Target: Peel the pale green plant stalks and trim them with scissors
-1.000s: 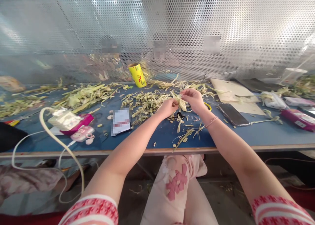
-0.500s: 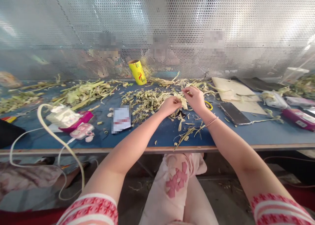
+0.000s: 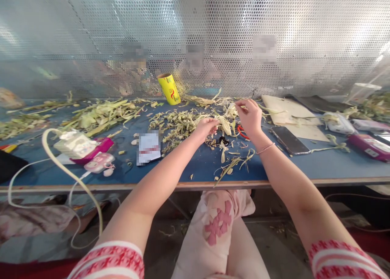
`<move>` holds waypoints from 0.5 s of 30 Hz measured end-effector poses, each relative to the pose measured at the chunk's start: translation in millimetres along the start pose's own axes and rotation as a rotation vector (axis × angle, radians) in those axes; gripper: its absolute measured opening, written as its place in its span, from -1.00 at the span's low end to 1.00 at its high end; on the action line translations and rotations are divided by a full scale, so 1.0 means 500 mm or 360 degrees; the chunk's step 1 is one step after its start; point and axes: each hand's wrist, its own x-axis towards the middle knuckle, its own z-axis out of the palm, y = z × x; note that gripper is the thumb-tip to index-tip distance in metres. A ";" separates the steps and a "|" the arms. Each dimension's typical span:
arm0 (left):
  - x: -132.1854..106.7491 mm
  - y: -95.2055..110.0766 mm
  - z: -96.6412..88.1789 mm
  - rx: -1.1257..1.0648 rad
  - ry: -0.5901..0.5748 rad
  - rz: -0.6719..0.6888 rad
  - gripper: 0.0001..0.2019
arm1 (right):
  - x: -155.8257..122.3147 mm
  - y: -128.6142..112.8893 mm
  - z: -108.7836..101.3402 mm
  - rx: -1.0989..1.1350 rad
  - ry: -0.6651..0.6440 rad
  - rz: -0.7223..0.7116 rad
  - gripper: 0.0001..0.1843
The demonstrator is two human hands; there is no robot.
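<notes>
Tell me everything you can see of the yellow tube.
The yellow tube is bright, with red and green printing and an open top showing a brown, cardboard-like inside. It stands on the blue table, looking tilted with its top leftward, before the perforated metal screen. Plant scraps lie near its base; contact is unclear. The left hand and right hand are both away from it.

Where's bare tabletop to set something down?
Widest: front-right tabletop, bordered by right forearm, black phone and purple device. Smaller: between pink case and pixelated rectangle, bar small scraps. Crowded: around left hand and right hand, with shredded plant pieces.
</notes>
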 end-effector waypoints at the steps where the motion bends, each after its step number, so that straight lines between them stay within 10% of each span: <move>1: 0.003 -0.004 -0.003 0.0178 0.0047 0.0114 -0.78 | -0.001 -0.001 0.000 0.0009 0.0014 0.0004 -0.84; 7: -0.010 -0.003 -0.001 0.1003 0.0317 0.0841 -0.67 | -0.009 -0.013 0.006 0.0050 0.0107 -0.0057 -0.85; 15: -0.036 0.013 0.028 0.0632 -0.0190 0.0746 -0.54 | -0.019 -0.041 0.016 0.0039 0.0036 -0.0104 -0.87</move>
